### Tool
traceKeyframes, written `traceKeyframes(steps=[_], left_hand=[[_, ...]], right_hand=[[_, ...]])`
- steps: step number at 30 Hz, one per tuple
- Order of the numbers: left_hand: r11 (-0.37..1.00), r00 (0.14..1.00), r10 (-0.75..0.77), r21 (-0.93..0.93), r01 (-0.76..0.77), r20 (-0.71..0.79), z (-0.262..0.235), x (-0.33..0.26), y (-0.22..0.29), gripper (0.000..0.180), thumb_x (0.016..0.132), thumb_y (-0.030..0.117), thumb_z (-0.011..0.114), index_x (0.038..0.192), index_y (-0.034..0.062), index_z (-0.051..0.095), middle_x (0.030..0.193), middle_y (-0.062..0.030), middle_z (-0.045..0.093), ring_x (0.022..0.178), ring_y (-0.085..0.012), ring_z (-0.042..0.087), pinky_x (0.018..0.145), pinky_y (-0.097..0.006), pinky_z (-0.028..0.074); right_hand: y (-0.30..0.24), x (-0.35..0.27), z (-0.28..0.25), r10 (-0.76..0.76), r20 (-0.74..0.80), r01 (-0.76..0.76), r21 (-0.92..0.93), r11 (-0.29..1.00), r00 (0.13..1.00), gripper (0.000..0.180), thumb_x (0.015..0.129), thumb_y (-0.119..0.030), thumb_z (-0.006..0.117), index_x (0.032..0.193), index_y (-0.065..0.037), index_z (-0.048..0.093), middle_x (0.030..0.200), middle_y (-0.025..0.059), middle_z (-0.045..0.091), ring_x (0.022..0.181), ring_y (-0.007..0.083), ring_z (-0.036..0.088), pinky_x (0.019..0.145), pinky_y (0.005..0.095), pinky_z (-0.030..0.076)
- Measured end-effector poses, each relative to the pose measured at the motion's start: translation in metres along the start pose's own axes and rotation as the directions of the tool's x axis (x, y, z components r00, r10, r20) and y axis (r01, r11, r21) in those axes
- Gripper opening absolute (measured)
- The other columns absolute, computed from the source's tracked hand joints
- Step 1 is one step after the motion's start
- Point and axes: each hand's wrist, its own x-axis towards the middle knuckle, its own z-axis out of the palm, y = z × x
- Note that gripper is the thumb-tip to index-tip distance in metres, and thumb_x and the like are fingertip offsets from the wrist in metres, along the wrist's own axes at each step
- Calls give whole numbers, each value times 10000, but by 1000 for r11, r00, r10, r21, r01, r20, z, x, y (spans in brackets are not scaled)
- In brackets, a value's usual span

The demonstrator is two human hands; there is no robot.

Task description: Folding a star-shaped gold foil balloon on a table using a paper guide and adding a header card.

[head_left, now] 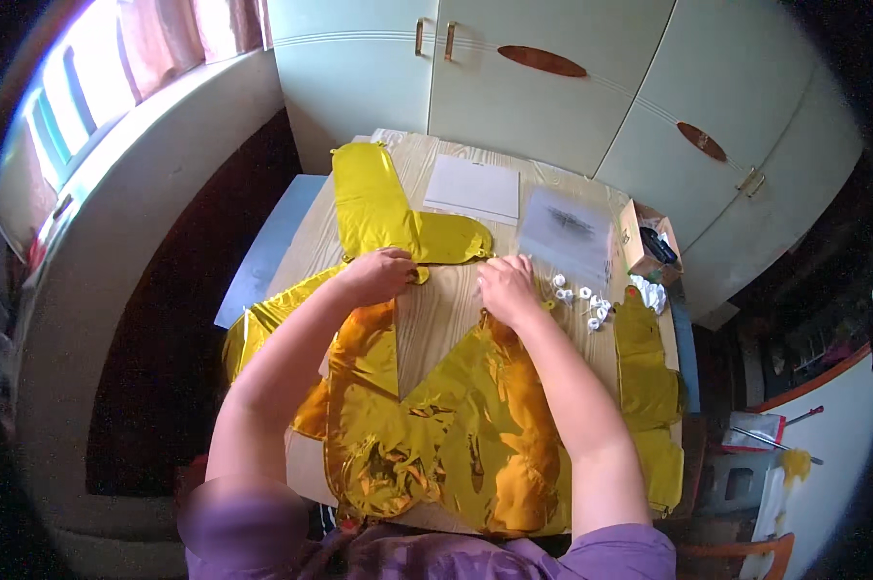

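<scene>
The person is leaning over a wooden counter strewn with flat gold foil balloons shaped like letters. The left hand is resting with its grip closed on the lower edge of an L-shaped gold balloon, which is lying flat at the far middle of the counter. The right hand is pressing down, fingers curled, at the top of a large V-shaped gold balloon that is spreading from the hands to the near edge; whether that grip is pinching foil or only bearing on it cannot be told.

Judging by this, the step in hand is the lining up of two balloon letters, edge to edge. The next move seems to call for a steady hold on both thin tabs, since the foil is slippery and creases easily.

Just right of the right hand a cluster of small white pieces is lying, with a white sheet of paper, a clear plastic bag and a small open cardboard box beyond.
</scene>
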Motion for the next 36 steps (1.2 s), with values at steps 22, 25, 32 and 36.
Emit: traceKeyframes(steps=[22, 25, 32, 36], left_hand=[[784, 826, -561, -283, 552, 58, -31, 14, -29, 366, 846, 376, 767, 967, 30, 772, 794, -121, 743, 673, -151, 669, 656, -338, 543], [818, 848, -527, -235, 526, 64, -32, 13, -33, 365, 864, 369, 750, 956, 16, 767, 804, -121, 743, 680, -172, 680, 655, -360, 540], [803, 792, -572, -345, 486, -213, -14, 20, 5, 237, 848, 234, 756, 947, 21, 726, 857, -154, 721, 810, -237, 700, 706, -377, 548], [975, 939, -217, -110, 194, -268, -14, 9, 2, 154, 825, 113, 684, 955, 32, 700, 939, -146, 695, 888, -340, 678, 780, -414, 562]], right_hand=[[-84, 26, 12, -72, 55, 54, 278, 959, 996, 250, 903, -203, 607, 1047, -47, 739, 1099, 146, 711, 1063, 321, 646, 989, 439, 468], [-83, 35, 6, 76, 79, -103, 447, 889, 994, 269, 925, -207, 596, 1091, -36, 721, 1133, 168, 710, 1049, 345, 669, 936, 425, 520], [-68, 46, 24, 57, 118, -96, 353, 931, 991, 278, 918, -217, 601, 1135, -87, 718, 1097, 184, 685, 1071, 360, 642, 939, 447, 511], [-70, 52, 24, 83, 140, -136, 438, 888, 987, 280, 903, -208, 604, 1119, -77, 726, 1100, 189, 672, 1059, 372, 635, 934, 441, 509]])
